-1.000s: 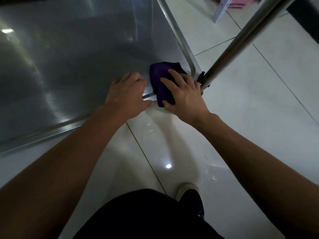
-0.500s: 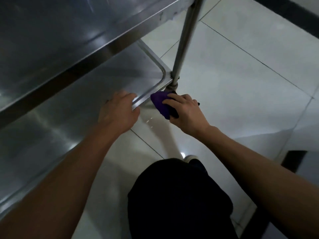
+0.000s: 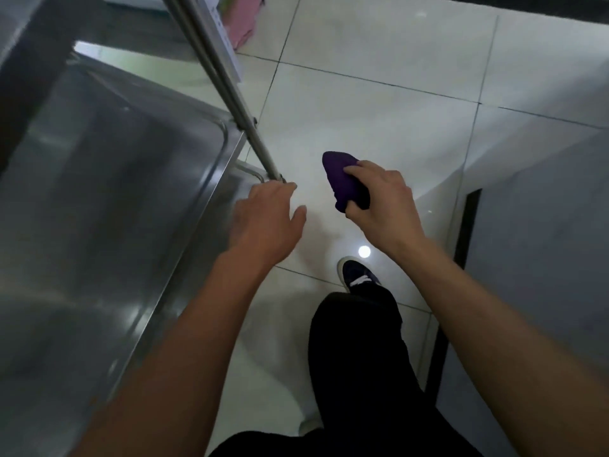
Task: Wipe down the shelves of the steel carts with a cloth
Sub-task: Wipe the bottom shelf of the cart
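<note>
The steel cart's shelf (image 3: pixel 108 206) fills the left of the view, its rim running down to the lower left. A steel corner post (image 3: pixel 227 90) slants up from the shelf's near corner. My right hand (image 3: pixel 384 209) grips a bunched purple cloth (image 3: pixel 341 174) in the air over the floor, to the right of the cart and apart from it. My left hand (image 3: pixel 267 219) hovers by the shelf's corner, fingers loosely spread, holding nothing; its fingertips are close to the foot of the post.
White glossy floor tiles (image 3: pixel 379 94) spread to the right of the cart. My dark trouser leg and shoe (image 3: pixel 357 275) stand below my hands. A grey panel (image 3: pixel 540 242) rises at the right. Pink fabric (image 3: pixel 244 21) lies at the top, beyond the post.
My right hand has lifted the cloth off the shelf corner and moved it right, away from the cart. My left hand has let go of the shelf rim. The view has risen.
</note>
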A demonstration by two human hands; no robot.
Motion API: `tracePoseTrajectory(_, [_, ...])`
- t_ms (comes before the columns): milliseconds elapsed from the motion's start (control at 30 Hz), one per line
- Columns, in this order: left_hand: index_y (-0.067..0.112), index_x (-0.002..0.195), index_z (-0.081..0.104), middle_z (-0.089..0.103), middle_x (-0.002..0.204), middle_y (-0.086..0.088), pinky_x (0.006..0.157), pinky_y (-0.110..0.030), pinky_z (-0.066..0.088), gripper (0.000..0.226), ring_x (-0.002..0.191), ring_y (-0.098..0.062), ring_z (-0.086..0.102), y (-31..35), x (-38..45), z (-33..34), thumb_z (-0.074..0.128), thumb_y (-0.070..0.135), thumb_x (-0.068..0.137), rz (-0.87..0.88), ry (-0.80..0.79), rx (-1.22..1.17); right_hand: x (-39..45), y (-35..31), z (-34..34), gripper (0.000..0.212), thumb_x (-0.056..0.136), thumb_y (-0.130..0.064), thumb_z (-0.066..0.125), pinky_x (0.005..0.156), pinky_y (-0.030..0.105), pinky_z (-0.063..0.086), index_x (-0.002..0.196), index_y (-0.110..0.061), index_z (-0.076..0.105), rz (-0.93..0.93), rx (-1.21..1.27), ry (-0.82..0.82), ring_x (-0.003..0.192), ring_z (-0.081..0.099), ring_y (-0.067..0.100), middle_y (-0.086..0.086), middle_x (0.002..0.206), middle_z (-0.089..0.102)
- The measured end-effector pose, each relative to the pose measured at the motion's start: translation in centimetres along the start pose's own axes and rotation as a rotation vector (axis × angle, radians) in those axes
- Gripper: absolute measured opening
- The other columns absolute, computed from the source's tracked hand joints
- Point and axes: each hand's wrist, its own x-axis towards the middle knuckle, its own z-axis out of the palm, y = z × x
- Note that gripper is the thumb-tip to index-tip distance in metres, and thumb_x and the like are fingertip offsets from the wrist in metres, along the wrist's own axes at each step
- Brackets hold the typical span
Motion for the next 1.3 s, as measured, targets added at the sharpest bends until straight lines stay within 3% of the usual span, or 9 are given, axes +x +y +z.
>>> tracePoseTrajectory(333, [0.021, 0.143, 0.05, 0.054, 0.143, -0.001, 0.104, -0.047, 0.04, 0.049, 0.131, -0.024, 0.046, 11.9, 2.5, -17.5, 0.05, 0.043, 0.099, 0.167, 0.029, 0.057, -0.2, -5.6, -18.7, 0.058, 0.081, -0.02, 0.067, 0.093, 0.051, 0.047, 0.137, -0.022, 0.053, 0.17, 0.093, 0.113, 0.113, 0.053, 0.031, -0.006, 0.136, 0.057])
tracePoseTrajectory(633, [0.023, 0.144, 0.047, 0.049, 0.145, 0.002, 0.102, -0.041, 0.036, 0.049, 0.132, -0.021, 0.041, 17.9, 10.8, -28.6, 0.045, 0.043, 0.1, 0.135, 0.069, 0.091, 9.8, -7.8, -29.6, 0.057, 0.086, -0.027, 0.065, 0.095, 0.045, 0.041, 0.141, -0.027, 0.052, 0.067, -0.095, 0.027, 0.121, 0.046, 0.03, -0.008, 0.15, 0.045])
tracePoseTrajectory(867, [0.02, 0.142, 0.049, 0.053, 0.142, -0.003, 0.102, -0.044, 0.039, 0.049, 0.128, -0.026, 0.046, 17.6, 13.3, -35.8, 0.047, 0.041, 0.098, 0.095, 0.076, 0.016, 13.8, -12.4, -35.7, 0.051, 0.085, -0.026, 0.067, 0.094, 0.048, 0.043, 0.135, -0.027, 0.056, 0.023, -0.171, -0.001, 0.115, 0.048, 0.031, -0.009, 0.143, 0.052])
tracePoseTrajectory(1067, [0.018, 0.139, 0.052, 0.055, 0.138, -0.005, 0.1, -0.046, 0.042, 0.046, 0.123, -0.028, 0.049, 15.4, 13.3, -41.9, 0.048, 0.04, 0.098, 0.052, 0.159, -0.037, 15.6, -18.3, -38.6, 0.047, 0.086, -0.024, 0.066, 0.085, 0.047, 0.045, 0.133, -0.023, 0.059, -0.169, -0.348, 0.002, 0.111, 0.051, 0.033, -0.005, 0.138, 0.056])
tracePoseTrajectory(1300, [0.015, 0.129, 0.058, 0.058, 0.129, -0.007, 0.096, -0.047, 0.045, 0.043, 0.118, -0.03, 0.052, 11.9, 15.5, -46.9, 0.049, 0.042, 0.097, -0.067, 0.208, -0.016, 21.6, -22.3, -39.4, 0.046, 0.081, -0.022, 0.07, 0.089, 0.048, 0.047, 0.126, -0.019, 0.063, -0.208, -0.242, 0.017, 0.107, 0.051, 0.034, -0.006, 0.132, 0.06])
